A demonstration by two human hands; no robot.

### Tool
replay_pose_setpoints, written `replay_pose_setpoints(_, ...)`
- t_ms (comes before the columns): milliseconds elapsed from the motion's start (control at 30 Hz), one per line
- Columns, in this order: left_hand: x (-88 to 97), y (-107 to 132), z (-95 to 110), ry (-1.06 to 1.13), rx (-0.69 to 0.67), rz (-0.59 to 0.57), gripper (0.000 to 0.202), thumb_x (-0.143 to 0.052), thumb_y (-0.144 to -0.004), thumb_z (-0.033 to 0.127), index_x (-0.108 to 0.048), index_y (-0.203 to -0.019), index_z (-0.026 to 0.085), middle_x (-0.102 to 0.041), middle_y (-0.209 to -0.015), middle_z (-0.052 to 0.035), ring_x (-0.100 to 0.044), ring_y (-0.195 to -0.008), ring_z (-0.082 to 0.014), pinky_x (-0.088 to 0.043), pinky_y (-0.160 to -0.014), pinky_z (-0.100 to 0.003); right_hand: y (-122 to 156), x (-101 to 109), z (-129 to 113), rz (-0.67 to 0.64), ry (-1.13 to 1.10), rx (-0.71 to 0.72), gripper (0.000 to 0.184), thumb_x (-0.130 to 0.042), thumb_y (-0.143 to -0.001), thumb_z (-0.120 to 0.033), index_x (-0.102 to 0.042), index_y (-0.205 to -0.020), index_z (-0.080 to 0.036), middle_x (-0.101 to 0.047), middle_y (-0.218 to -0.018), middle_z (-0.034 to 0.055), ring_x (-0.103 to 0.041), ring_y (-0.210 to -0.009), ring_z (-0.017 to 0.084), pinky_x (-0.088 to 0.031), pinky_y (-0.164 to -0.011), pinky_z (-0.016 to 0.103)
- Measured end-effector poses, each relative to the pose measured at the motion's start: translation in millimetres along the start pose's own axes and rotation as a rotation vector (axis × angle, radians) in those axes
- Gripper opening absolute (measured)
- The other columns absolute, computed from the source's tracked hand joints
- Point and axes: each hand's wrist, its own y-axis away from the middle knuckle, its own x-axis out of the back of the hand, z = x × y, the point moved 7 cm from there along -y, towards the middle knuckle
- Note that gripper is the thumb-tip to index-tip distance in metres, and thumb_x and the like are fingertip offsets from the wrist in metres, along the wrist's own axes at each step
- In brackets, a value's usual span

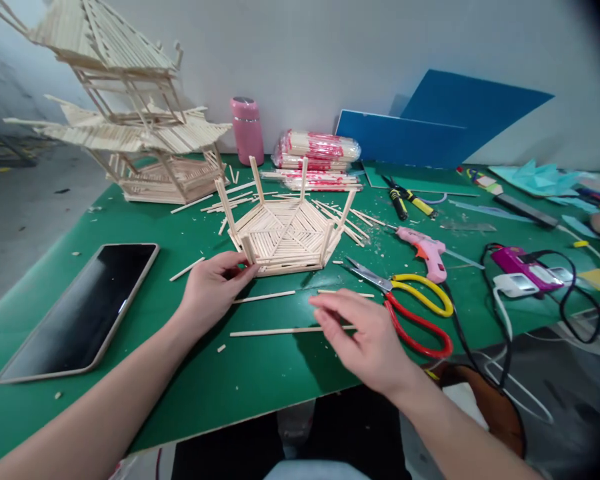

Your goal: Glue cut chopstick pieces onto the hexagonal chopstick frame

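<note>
"Grip, nearest first?"

"Right hand [373, 343], one o'clock: fingers loosely curled, nothing visibly grasped. Left hand [214, 283], eleven: fingers pinching the near-left post [249, 247] of the hexagonal stick frame [290, 233] at twelve."

"How would it handle?"

"Light, stiff, but fragile at the posts, I'd judge; better held by the base rim [295, 269]."

"Containers?"

"Beyond, toward twelve, clear plastic packets [320, 145] hold sticks [325, 180]; toward eleven, a pink flask [248, 137], contents hidden."

A hexagonal stick base [290, 230] is pinched at its near left corner post [249, 248] by the left hand [217, 283], while the right hand [363, 337] is held, loosely parted, over a loose stick [270, 332] near scissors [389, 285] on a green table [180, 413], where a phone [83, 310] and a glue gun [427, 252] are also laid.
</note>
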Motion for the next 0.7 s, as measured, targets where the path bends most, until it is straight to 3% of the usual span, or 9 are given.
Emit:
replay_pose_setpoints(133, 0.7, 0.6, -4.2, 0.054, 0.085, 0.017, 0.022, -0.065, -0.066, 0.030, -0.067, -0.083, 0.017, -0.067, -0.077, -0.0013, -0.055, -0.068, -0.0149, -0.042, -0.062, -0.024, 11.7, -16.9, 0.9, 0.031, -0.006, 0.086, 0.022, -0.048, -0.082, -0.017, -0.061, -0.099, -0.016, -0.064, -0.084, 0.0052, -0.057, -0.076, 0.014, -0.045, -0.070, 0.027)
replay_pose_setpoints(333, -0.8, 2.2, -0.3, 0.070, 0.121, 0.031, 0.025, -0.067, -0.066, 0.028, -0.066, -0.087, 0.015, -0.066, -0.081, -0.0009, -0.052, -0.067, -0.0127, -0.040, -0.061, -0.022, 14.5, -20.4, 0.8, 0.048, -0.007, 0.133, 0.023, -0.045, -0.083, -0.018, -0.061, -0.099, -0.015, -0.064, -0.084, 0.0053, -0.057, -0.076, 0.014, -0.044, -0.071, 0.027)
replay_pose_setpoints(700, 3.0, -0.1, 9.4, 0.054, 0.124, 0.060, 0.024, -0.068, -0.064, 0.030, -0.066, -0.084, 0.016, -0.055, -0.056, 0.0053, -0.041, -0.053, -0.0084, -0.033, -0.051, -0.021, 13.7, -23.7, 6.2, 0.019, -0.008, 0.123, 0.025, -0.040, -0.085, -0.021, -0.061, -0.098, -0.017, -0.064, -0.085, 0.0047, -0.059, -0.078, 0.013, -0.044, -0.072, 0.024)
